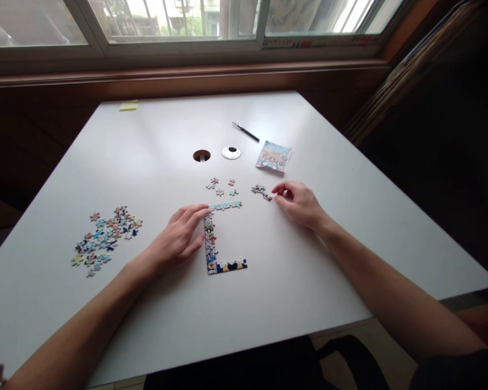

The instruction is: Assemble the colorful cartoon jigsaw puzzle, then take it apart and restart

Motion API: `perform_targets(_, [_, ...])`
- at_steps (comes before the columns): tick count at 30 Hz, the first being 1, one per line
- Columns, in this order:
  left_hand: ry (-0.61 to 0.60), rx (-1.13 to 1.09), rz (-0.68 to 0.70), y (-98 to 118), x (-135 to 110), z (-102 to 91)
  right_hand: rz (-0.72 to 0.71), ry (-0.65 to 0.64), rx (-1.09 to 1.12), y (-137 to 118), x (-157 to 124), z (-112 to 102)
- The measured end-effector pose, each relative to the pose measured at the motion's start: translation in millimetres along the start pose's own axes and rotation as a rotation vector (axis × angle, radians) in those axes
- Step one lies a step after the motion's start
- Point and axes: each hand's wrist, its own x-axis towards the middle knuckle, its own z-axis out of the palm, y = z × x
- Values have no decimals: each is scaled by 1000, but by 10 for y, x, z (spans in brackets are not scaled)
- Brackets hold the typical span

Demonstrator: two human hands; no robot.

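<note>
My left hand [186,228] lies with its fingers stretched out at the upper left corner of a partly joined jigsaw border [210,238]. The fingertips touch the corner where the light blue top strip [228,205] meets the left side. A dark bottom strip [232,266] runs right from the lower corner. My right hand [296,203] rests on the table with fingers half curled, thumb and forefinger a little apart. Just left of its fingertips lies a small group of puzzle pieces [259,189], one dark piece [267,197] nearest. No piece shows between those fingers.
Loose puzzle pieces [109,233] are heaped on the left of the white table [309,281]. Several more pieces [220,192] lie above the border. Farther back are a folded picture sheet [274,156], a pen [246,131], a round hole [201,156], a metal cover [231,152] and yellow notes [129,105].
</note>
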Motion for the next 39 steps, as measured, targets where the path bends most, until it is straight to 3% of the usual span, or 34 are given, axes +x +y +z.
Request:
perform_targets(14, [4,3,1,-13,-10,18,5,-8,-16,12,-7,-6])
perform_targets(28, [-1,23,-2,-13,-6,18,-66,-15,-70,-28,-54,46])
perform_targets(34, [4,21,4,-12,-3,23,-142,-61,-33,-77,-68,-38])
perform_targets(36, [10,21,10,-17,-4,25,-233,-121,8,-151,-102,-98])
perform_targets(39, [9,26,16,-27,-4,27,-432,-393,179,-325,-207,-157])
